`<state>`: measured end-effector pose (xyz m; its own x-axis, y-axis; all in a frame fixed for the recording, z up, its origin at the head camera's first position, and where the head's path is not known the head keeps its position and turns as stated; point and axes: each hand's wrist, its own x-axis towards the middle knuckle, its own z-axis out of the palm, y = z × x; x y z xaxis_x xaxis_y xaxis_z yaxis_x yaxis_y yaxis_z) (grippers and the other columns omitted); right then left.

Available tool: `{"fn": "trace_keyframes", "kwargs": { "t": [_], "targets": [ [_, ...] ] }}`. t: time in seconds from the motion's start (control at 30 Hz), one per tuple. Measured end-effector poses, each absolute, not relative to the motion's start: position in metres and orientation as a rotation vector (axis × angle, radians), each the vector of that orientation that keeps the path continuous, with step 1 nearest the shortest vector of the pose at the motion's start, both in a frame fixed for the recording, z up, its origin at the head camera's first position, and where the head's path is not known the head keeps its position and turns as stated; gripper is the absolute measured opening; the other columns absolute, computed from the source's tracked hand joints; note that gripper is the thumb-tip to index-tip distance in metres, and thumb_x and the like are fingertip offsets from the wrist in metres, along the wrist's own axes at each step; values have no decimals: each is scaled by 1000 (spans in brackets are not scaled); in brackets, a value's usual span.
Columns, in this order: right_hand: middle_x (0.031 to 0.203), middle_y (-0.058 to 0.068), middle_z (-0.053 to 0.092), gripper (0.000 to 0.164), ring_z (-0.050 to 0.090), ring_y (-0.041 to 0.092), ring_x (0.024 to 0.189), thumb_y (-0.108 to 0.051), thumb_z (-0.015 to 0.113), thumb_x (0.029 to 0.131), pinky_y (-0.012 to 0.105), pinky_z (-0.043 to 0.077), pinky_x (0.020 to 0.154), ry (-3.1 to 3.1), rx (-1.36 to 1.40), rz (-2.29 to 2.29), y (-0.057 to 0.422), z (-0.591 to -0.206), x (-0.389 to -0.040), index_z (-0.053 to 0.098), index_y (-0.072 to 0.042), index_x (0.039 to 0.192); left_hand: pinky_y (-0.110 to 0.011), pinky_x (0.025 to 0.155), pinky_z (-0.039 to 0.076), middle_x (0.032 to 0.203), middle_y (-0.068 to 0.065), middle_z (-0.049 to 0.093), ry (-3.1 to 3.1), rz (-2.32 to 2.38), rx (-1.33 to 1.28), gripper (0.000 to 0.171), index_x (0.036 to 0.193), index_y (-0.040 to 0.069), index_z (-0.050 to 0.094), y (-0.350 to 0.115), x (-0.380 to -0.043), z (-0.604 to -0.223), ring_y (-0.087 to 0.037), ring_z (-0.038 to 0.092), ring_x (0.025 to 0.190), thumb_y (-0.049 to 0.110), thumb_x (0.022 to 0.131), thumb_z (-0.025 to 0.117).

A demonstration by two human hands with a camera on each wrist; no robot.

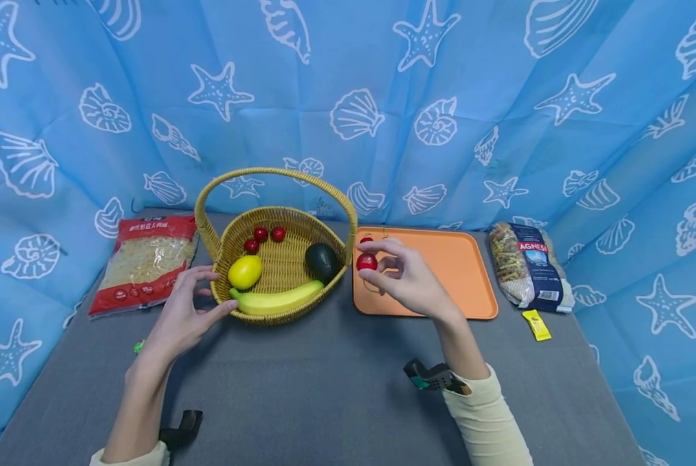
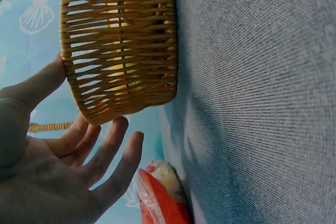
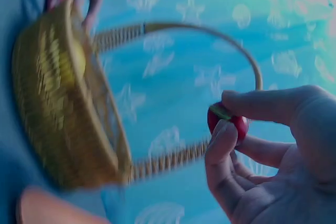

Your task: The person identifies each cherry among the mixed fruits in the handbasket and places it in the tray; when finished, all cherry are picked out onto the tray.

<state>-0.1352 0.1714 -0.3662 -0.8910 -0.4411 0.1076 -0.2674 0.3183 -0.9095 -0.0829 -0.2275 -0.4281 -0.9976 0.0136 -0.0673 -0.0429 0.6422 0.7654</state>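
My right hand (image 1: 403,275) pinches a shiny red cherry (image 1: 367,261) between thumb and fingertips, above the left end of an orange tray (image 1: 458,272). Part of another cherry (image 1: 366,240) shows just behind it, at the tray's far left. A wicker basket (image 2: 121,40) with a tall arched handle stands left of the tray. At its left end my left hand (image 1: 181,314) holds the rim, thumb on the near side and fingers farther back. Inside the basket lie a lemon (image 1: 245,272), a banana (image 1: 280,299), a dark avocado (image 1: 322,261) and three cherries (image 1: 260,234).
A red pasta bag (image 1: 144,259) lies left of the basket. Right of the tray is another pasta bag (image 1: 528,265) with a dark blue label, and a small yellow packet (image 1: 537,325) in front of it. A blue curtain (image 1: 348,116) with shell prints hangs behind the grey table (image 1: 301,395).
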Motion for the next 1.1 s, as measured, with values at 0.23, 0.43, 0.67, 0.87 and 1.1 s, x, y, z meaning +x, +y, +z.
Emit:
{"fn": "trace_keyframes", "kwargs": {
  "t": [0.23,0.43,0.67,0.87,1.1],
  "targets": [
    [139,19,64,37,75,36,108,-2,73,101,24,66,80,2609,-501,-1613,218,-392,-163,67,-4,137,-63,102,61,168,-27,33,2787,1297,-25,72,154,2,45,-229,-84,-429,-47,53,135,38,101,79],
    [140,21,67,29,68,40,133,-11,70,106,13,59,96,2698,-324,-1632,247,-417,-190,70,-1,133,-63,102,61,169,-27,32,2780,1304,-23,71,153,2,45,-229,-85,-429,-47,53,135,38,101,78],
    [143,26,64,31,65,43,139,-7,66,108,18,60,102,2710,-177,-1641,259,-449,-217,69,5,135,-63,102,61,168,-27,32,2782,1299,-21,72,154,3,45,-230,-85,-430,-46,53,135,37,101,78],
    [151,31,59,40,61,44,144,5,66,103,21,59,106,2679,-140,-1616,258,-471,-238,63,10,143,-62,102,61,168,-26,32,2774,1299,-24,72,155,3,45,-230,-86,-430,-46,53,136,37,101,79],
    [144,31,66,39,66,44,137,0,70,103,50,55,116,2700,-126,-1488,259,-483,-250,65,5,141,-62,101,62,169,-27,32,2781,1300,-16,71,154,3,45,-231,-85,-430,-46,53,135,37,101,79]
  ]
}}
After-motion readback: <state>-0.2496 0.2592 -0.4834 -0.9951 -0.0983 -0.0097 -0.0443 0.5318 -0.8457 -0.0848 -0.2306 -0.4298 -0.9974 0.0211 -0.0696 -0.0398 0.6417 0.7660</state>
